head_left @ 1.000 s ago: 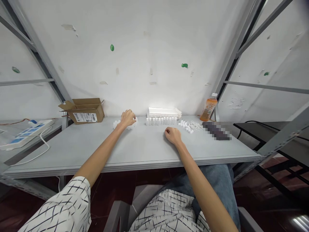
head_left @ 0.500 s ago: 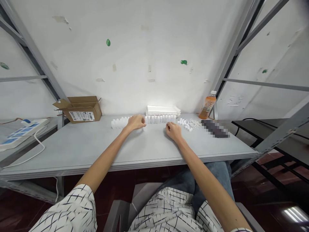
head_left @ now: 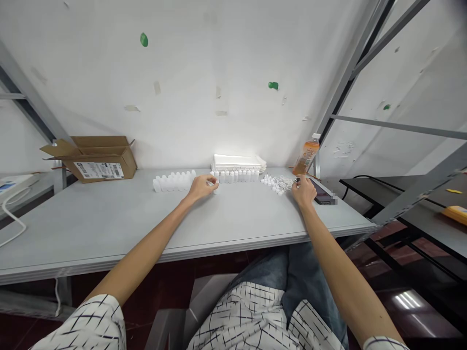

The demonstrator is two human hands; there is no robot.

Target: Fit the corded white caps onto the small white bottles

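Your left hand (head_left: 200,188) grips a bottle (head_left: 217,190) beside the bottle row (head_left: 173,183); your right hand (head_left: 303,190), half-closed at the caps (head_left: 275,184) right of that row, may hold something, you cannot tell.

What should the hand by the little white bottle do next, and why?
I think the left hand should probably slide the small white bottle over to the end of the row of white bottles. The bottle stands by itself in front of the other bottles, and the fingertips are right beside it, so it looks like the easiest one to move.
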